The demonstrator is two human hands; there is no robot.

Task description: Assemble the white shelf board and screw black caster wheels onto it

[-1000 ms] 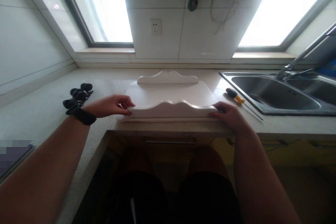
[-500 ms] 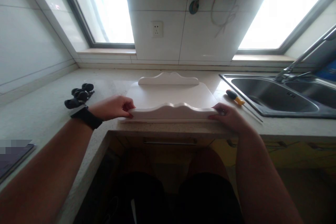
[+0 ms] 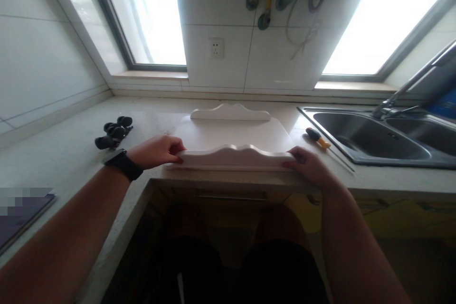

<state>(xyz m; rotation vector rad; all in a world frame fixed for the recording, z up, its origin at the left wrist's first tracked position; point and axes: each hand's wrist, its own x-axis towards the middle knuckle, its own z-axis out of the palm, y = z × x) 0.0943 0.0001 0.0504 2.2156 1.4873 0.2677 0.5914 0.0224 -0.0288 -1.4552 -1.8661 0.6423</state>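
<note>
White board (image 3: 231, 134), 1 pc: flat on surface (image 3: 153, 114), nr front edge; long axis L–R, parallel w/ that edge.
Front strip (image 3: 235, 156), 1 pc: white, along board's near edge; long axis L–R, wavy side up, ends pointing L & R.
Rear strip (image 3: 230, 113), 1 pc: same wavy outline, upright along board's far side, approx. parallel to front strip.
L hand (image 3: 158, 151): fingers pinched on L end of front strip; dark watch (image 3: 124, 165) at wrist.
R hand (image 3: 308, 165): fingers pinched on R end, same strip.
Screwdriver (image 3: 318, 137), blk/yellow handle: R of board, just beside sink (image 3: 374, 135); shaft tip twd near R.
Blk rounded pcs (image 3: 116, 132), qty unclear: clustered on surface, L of board.
</note>
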